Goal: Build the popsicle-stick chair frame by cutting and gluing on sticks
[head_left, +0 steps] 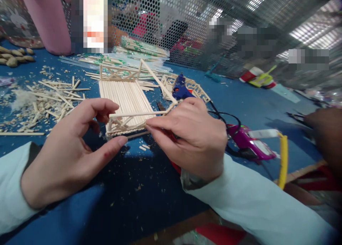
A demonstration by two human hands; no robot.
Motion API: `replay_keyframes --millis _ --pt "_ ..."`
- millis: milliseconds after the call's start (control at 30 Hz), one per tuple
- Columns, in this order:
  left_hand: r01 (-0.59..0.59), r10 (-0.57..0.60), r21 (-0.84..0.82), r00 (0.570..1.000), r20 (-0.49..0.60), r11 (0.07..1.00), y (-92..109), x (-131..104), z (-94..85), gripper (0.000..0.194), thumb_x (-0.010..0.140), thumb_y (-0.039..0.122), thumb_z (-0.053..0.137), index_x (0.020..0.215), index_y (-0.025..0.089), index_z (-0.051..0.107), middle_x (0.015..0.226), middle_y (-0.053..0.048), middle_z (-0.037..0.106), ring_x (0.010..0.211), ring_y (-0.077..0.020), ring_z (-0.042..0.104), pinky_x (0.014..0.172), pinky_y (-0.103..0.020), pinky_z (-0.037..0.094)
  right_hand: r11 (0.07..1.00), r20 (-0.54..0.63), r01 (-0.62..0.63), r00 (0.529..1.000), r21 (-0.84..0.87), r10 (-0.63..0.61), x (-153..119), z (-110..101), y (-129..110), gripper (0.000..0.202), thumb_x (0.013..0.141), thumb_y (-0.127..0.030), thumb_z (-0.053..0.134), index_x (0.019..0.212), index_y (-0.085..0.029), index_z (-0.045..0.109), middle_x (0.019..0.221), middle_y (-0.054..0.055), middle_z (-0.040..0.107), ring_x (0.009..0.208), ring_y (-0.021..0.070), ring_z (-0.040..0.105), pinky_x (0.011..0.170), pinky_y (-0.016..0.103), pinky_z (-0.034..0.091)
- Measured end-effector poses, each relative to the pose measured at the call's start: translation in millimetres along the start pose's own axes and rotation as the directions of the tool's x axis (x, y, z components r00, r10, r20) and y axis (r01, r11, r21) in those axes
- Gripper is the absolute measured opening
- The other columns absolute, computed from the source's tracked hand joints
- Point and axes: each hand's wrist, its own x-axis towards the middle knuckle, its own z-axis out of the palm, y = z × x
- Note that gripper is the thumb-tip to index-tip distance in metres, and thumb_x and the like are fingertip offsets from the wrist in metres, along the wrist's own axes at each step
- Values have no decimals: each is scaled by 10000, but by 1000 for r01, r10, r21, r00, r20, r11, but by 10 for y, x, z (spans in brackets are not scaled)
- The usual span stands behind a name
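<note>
A small model built of thin wooden sticks (125, 95) lies on the blue table, with a flat deck of sticks side by side and lattice railings at its far and near ends. My right hand (192, 134) pinches the near railing (128, 121) at its right part, thumb and index finger together. Red parts and a dark metal tip beside that hand look like pliers, mostly hidden by it. My left hand (77, 148) is open at the model's near left corner, thumb and fingers apart around it. A longer stick frame (157, 79) slants up along the right side.
Loose stick pieces and crumbs (58, 98) litter the left. Packs of sticks (144, 47) lie at the back, before a perforated metal screen. A blue glue gun (181, 88) rests beyond my right hand; a purple device (251, 141) and black cable sit right. Nuts (16, 56) lie far left.
</note>
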Motion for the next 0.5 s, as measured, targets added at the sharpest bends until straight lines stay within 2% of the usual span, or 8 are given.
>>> replay_keyframes --millis 133,233,300,367,400,433,467,500 --pt "-4 4 -8 1000 -4 1000 -10 3 8 425 746 415 672 1133 289 548 940 -4 670 769 -195 672 642 -331 530 999 -21 14 1000 42 -14 -20 5 -7 73 814 -164 633 823 -228 668 599 -41 628 573 115 527 693 335 391" --pt "-30 30 -24 999 -18 999 -15 -3 -1 420 749 391 669 1134 273 550 928 -10 667 772 -191 656 673 -340 521 992 -101 -14 995 126 26 -57 -14 -19 182 746 -94 611 869 -227 596 648 -27 590 616 143 541 707 356 416" --pt "-61 60 -15 997 -57 998 -11 -4 -10 442 735 366 680 1142 254 550 954 -20 650 792 -189 633 711 -354 507 973 -202 -77 972 218 122 -68 -39 -6 262 684 -68 591 865 -246 527 727 -10 550 668 163 534 704 357 430" --pt "-97 98 12 989 -108 995 6 4 -13 490 700 341 710 1149 227 550 994 -38 632 839 -200 610 746 -372 490 896 -229 -212 920 392 318 -49 -64 40 316 635 -58 557 860 -258 462 823 7 512 735 172 519 709 348 436" --pt "-117 118 16 984 -136 993 21 11 -9 517 685 326 722 1159 217 545 1020 -49 622 876 -211 604 767 -383 484 815 -155 -293 895 500 417 -27 -74 74 332 610 -57 540 856 -256 439 853 11 497 748 168 505 695 338 435" --pt "-137 136 6 978 -159 991 39 19 0 550 672 309 731 1176 211 534 1054 -60 610 921 -226 600 792 -398 483 705 -5 -392 872 591 489 2 -81 113 344 587 -59 528 855 -249 428 873 14 489 749 159 493 673 324 433" --pt "-156 152 -12 974 -171 988 60 27 13 582 664 294 734 1199 212 519 1085 -70 599 963 -240 598 819 -414 484 588 183 -495 841 640 509 35 -84 154 350 569 -66 527 859 -238 430 874 15 489 741 150 484 647 310 427" --pt "-165 156 -36 973 -168 986 84 34 30 617 664 280 731 1232 217 497 1109 -76 590 994 -250 599 843 -430 487 500 376 -589 801 635 466 68 -84 191 350 561 -79 541 867 -222 446 861 13 497 725 141 480 620 295 418"
